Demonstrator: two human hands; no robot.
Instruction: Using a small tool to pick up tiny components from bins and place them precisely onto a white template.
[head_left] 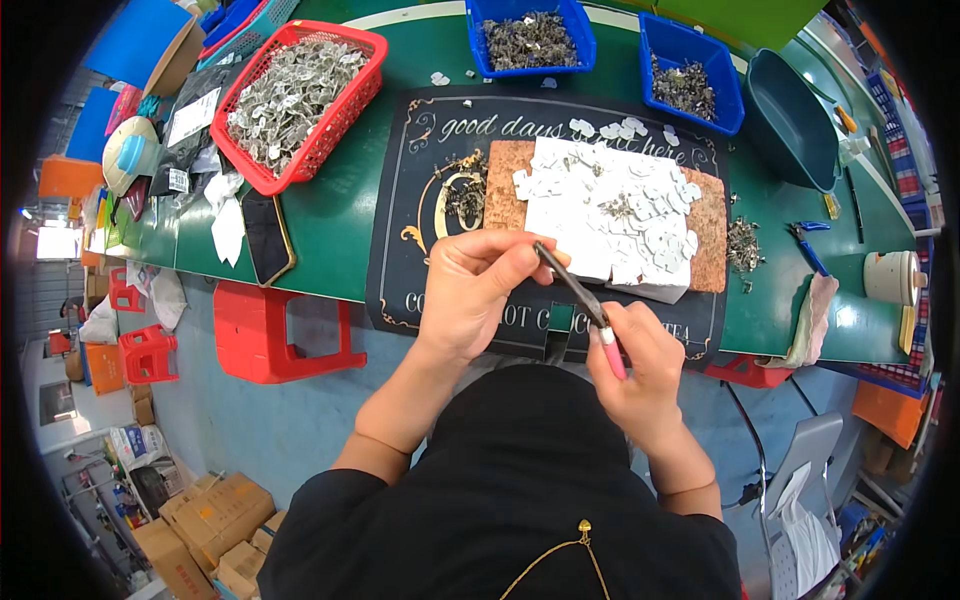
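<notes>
My right hand [645, 375] is closed around the pink grip of a slim dark hand tool [580, 292], whose exact kind I cannot tell. The shaft slants up and left to my left hand [478, 290]. There my left thumb and forefinger pinch close to the tip; any small piece between them is hidden. Just beyond my hands stands a white block [560, 235], strewn with small flat white pieces [655, 215]. A few dark metal bits [618, 207] lie among them. The block rests on a speckled brown board [708, 235] over a black printed mat [400, 250].
Left on the green table are a red basket [372, 85] of small flat pieces and a phone [268, 238]. Blue bins [585, 40] of metal parts stand at the back. A dark green tub [795, 120], blue-handled pliers [810, 250] and a cloth [813, 320] are right.
</notes>
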